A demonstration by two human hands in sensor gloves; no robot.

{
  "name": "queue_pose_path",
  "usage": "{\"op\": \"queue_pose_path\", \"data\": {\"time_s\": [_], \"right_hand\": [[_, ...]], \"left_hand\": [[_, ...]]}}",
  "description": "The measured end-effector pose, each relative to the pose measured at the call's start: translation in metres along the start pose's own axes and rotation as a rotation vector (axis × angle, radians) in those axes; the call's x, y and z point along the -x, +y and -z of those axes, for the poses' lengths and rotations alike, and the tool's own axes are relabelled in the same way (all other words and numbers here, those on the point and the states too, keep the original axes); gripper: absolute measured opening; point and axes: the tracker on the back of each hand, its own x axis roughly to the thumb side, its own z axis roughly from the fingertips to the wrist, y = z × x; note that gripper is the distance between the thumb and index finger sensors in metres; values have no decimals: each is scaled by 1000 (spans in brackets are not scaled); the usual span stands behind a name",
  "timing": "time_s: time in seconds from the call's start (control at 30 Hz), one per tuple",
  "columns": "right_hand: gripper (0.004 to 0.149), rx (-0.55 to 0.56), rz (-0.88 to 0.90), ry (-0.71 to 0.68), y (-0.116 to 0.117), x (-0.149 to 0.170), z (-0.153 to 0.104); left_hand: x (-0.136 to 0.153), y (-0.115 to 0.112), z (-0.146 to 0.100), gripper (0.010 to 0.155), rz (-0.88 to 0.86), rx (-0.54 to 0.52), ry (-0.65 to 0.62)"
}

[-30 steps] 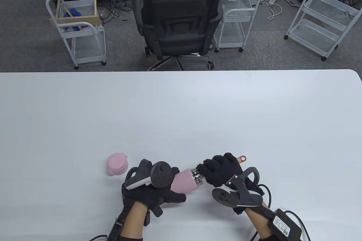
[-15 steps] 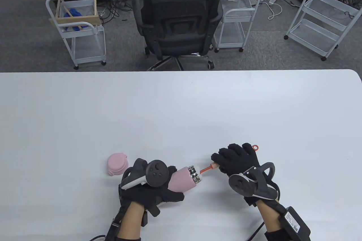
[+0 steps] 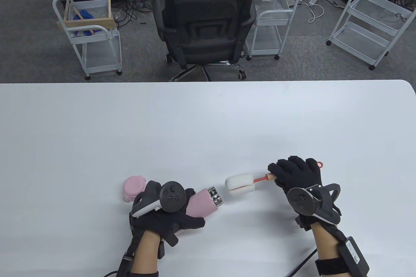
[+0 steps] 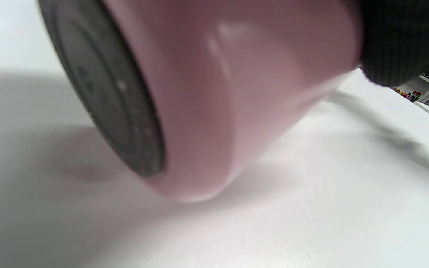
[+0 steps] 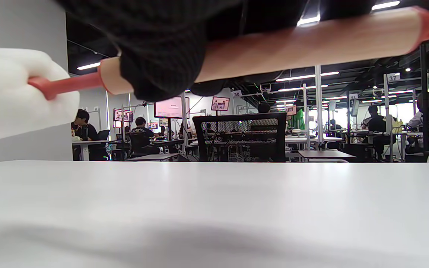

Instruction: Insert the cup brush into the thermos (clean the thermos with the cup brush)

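My left hand (image 3: 162,215) grips the pink thermos (image 3: 203,204), tilted with its steel mouth (image 3: 215,195) pointing right. The left wrist view shows its pink body (image 4: 237,93) and dark base (image 4: 106,93) close above the table. My right hand (image 3: 297,176) holds the cup brush by its wooden handle (image 5: 304,41). The white sponge head (image 3: 240,185) is fully outside the thermos, a short gap to the right of the mouth. It also shows in the right wrist view (image 5: 9,93). The red loop end (image 3: 320,164) sticks out past my fingers.
The pink thermos lid (image 3: 134,188) lies on the white table (image 3: 208,127) just left of my left hand. A black office chair (image 3: 204,26) and white wire carts (image 3: 91,36) stand beyond the table's far edge.
My right hand has pulled the brush to the right, out of the thermos; the sponge head is now free of the mouth. My left hand and thermos have shifted slightly left.
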Motion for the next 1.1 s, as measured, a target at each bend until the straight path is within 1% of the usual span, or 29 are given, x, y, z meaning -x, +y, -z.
{"op": "queue_pose_path", "data": {"time_s": [0.17,0.33,0.5,0.6,0.73,0.83,0.93,1.0,1.03,1.1], "right_hand": [[52,9,-62,-78,0,-18,0],[52,22,-77,-156,0,-37,-3],[52,32,-93,-235,3,-61,-6],[52,27,-79,-264,4,-73,-8],[52,16,-95,-279,7,-88,-9],[51,0,-70,-303,10,-98,-9],[45,-6,-62,-339,12,-108,-11],[37,-7,-64,-352,13,-113,-12],[29,-7,-62,-362,14,-115,-13],[29,-13,-62,-367,15,-116,-13]], "left_hand": [[-2,-1,1,86,7,4,-13],[-8,-2,1,86,32,11,-32],[-9,-2,0,86,51,13,-24],[-11,-3,1,86,31,18,-42],[-13,-3,1,86,47,0,-33],[-13,-3,1,86,33,-8,-38],[-16,-3,1,86,29,-8,-53],[-18,-4,2,86,43,-4,-53],[-18,-4,2,86,45,-2,-55],[-18,-5,2,86,39,1,-59]]}}
